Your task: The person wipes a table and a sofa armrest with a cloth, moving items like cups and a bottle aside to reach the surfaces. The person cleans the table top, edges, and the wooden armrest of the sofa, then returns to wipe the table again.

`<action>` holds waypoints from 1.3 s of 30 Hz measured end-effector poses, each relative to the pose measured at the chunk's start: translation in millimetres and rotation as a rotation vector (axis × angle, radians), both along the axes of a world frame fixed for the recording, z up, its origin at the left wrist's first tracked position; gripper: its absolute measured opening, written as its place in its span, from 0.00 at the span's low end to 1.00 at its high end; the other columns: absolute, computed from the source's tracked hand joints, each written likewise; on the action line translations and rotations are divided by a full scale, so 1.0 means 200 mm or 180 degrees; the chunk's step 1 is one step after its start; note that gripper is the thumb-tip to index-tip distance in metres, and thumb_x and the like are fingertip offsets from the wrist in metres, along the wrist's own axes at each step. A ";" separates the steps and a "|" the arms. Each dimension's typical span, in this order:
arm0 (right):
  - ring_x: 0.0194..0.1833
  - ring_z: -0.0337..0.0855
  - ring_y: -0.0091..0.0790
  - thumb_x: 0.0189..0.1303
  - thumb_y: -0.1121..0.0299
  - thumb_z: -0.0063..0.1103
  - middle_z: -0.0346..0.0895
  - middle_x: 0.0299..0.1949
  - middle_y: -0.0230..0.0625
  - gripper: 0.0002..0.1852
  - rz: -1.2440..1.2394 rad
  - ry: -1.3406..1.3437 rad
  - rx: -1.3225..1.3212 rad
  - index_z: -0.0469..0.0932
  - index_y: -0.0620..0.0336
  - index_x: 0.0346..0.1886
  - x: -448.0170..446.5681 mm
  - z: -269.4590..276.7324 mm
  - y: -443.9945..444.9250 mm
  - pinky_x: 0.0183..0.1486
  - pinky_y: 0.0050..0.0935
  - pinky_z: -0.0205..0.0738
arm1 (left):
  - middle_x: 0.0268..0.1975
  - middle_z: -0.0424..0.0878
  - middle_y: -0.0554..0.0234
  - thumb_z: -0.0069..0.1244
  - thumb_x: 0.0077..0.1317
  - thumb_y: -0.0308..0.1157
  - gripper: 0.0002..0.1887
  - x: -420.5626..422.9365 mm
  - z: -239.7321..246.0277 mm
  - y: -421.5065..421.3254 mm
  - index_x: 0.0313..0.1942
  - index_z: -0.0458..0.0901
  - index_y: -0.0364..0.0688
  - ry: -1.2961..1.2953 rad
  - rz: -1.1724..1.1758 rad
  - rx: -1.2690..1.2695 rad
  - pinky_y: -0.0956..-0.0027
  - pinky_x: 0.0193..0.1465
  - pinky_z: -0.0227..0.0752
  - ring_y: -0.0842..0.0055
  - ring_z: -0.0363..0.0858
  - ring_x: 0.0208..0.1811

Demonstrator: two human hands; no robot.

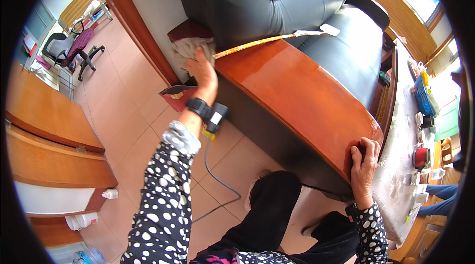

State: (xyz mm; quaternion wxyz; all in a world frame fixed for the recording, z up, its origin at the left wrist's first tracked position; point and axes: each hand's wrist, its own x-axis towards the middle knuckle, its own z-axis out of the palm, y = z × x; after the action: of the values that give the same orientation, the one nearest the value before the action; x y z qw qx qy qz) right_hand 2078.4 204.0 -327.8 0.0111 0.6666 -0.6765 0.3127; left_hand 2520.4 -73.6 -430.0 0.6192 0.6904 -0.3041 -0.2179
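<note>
My left hand [203, 73] presses a grey cloth [191, 50] against the rear end of a sofa's glossy brown wooden armrest [289, 89]; its fingers are partly hidden in the cloth. A black strap with a small device [216, 118] and a cable is on that wrist. My right hand [364, 165] rests on the armrest's front end, fingers bent and thumb apart, holding nothing. Wet-looking shine shows on the armrest top. A thin stick with an orange patterned wrap [256, 43] and a white tip lies across the armrest's rear part, reaching over the black leather seat [341, 52].
On the right stands a table with a pale flowered cover [393, 175], bearing a red mug [420, 158], several cups and a blue basket [423, 93]. Behind my left hand is a door frame [141, 30]. A dark red bag-like item [178, 97] is below it. A person's blue-trousered legs [441, 199] show far right.
</note>
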 end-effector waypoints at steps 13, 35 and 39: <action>0.54 0.78 0.47 0.66 0.71 0.62 0.78 0.49 0.45 0.14 0.0148 0.0014 -0.0211 0.78 0.65 0.53 -0.05 -0.05 -0.01 0.62 0.42 0.70 | 0.75 0.47 0.22 0.40 0.80 0.35 0.32 -1.29 -0.20 1.17 0.73 0.50 0.20 0.0394 -0.1283 -0.0236 0.51 0.82 0.38 0.38 0.49 0.77; 0.54 0.77 0.44 0.70 0.75 0.56 0.75 0.50 0.44 0.13 -0.0179 0.0079 0.0176 0.76 0.65 0.55 0.01 0.01 0.01 0.62 0.38 0.70 | 0.77 0.67 0.54 0.31 0.80 0.59 0.37 0.34 -0.23 -0.12 0.75 0.65 0.38 0.2133 -0.1139 -0.0419 0.55 0.78 0.60 0.57 0.66 0.75; 0.55 0.76 0.44 0.71 0.74 0.55 0.74 0.50 0.45 0.13 -0.0197 0.0034 0.0224 0.76 0.66 0.56 0.01 0.01 0.00 0.64 0.39 0.69 | 0.77 0.64 0.50 0.31 0.80 0.57 0.37 0.40 -0.30 -0.22 0.75 0.63 0.36 0.1364 -0.0295 -0.0640 0.52 0.78 0.57 0.53 0.63 0.76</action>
State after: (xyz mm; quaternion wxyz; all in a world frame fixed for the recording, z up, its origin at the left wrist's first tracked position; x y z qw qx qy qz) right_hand 2080.4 204.0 -325.2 0.0009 0.6471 -0.7073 0.2846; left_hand 2601.3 -118.2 -490.9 0.7245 0.5487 -0.2172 -0.3562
